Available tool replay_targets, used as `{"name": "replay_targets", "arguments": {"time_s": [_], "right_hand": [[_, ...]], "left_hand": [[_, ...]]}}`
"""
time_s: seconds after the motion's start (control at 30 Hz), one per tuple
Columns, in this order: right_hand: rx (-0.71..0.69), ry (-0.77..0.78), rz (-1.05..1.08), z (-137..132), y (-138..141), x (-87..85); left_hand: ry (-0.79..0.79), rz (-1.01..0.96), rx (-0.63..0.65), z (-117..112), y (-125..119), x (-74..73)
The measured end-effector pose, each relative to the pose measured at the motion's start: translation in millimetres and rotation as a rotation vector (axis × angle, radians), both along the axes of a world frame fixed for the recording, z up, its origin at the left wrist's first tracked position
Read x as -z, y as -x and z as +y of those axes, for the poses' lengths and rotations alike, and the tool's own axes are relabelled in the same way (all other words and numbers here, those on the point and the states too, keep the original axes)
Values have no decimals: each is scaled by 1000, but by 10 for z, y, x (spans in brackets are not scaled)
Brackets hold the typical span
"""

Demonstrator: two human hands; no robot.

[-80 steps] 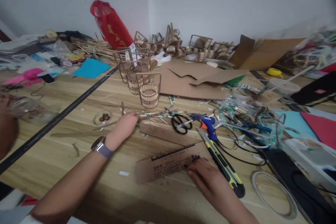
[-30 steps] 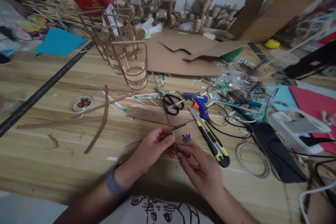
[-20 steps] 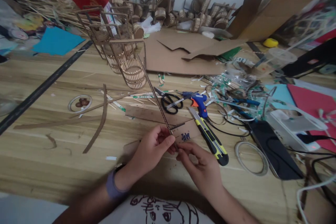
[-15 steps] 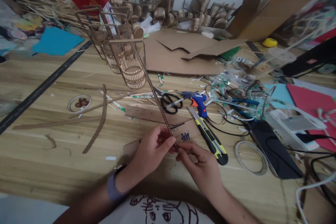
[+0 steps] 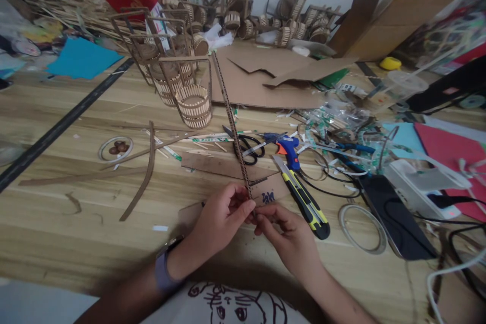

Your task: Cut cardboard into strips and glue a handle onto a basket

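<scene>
Between the fingers of both hands is the near end of a long, thin cardboard strip, its corrugated edge showing. It slants up and away, its far end over the flat cardboard. My left hand pinches the strip with thumb and fingers. Close beside it, my right hand pinches the very tip; the fingers partly hide that end. Under the strip lie black-handled scissors. A yellow and black utility knife rests just beyond my right hand, near a blue glue gun.
Small wooden buckets with tall handles stand at the back left. Loose cardboard strips and a tape ring holding brown balls lie left. Flat cardboard is behind. A phone, another ring and a power strip lie right.
The strip's far end has swung to the right, and its corrugated edge has turned a little more into view. Both hands keep their pinch in nearly the same place.
</scene>
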State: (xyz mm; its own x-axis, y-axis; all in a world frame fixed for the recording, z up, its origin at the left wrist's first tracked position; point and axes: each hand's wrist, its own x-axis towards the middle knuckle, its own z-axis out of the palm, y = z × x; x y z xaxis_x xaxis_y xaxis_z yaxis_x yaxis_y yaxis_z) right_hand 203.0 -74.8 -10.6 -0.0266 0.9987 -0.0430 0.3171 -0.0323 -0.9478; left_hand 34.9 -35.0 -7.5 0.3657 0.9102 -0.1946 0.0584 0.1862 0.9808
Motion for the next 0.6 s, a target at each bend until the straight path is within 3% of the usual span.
{"name": "replay_targets", "arguments": {"time_s": [0.13,0.43,0.6], "right_hand": [[-4,-47,-66,-17,-2,-4],[-16,-425,-373,-53,-10,51],[-56,-504,-420,-35,-8,45]], "left_hand": [[45,-34,12,11,-3,-5],[107,-95,-11,22,-29,33],[143,-136,-12,32,-33,-2]]}}
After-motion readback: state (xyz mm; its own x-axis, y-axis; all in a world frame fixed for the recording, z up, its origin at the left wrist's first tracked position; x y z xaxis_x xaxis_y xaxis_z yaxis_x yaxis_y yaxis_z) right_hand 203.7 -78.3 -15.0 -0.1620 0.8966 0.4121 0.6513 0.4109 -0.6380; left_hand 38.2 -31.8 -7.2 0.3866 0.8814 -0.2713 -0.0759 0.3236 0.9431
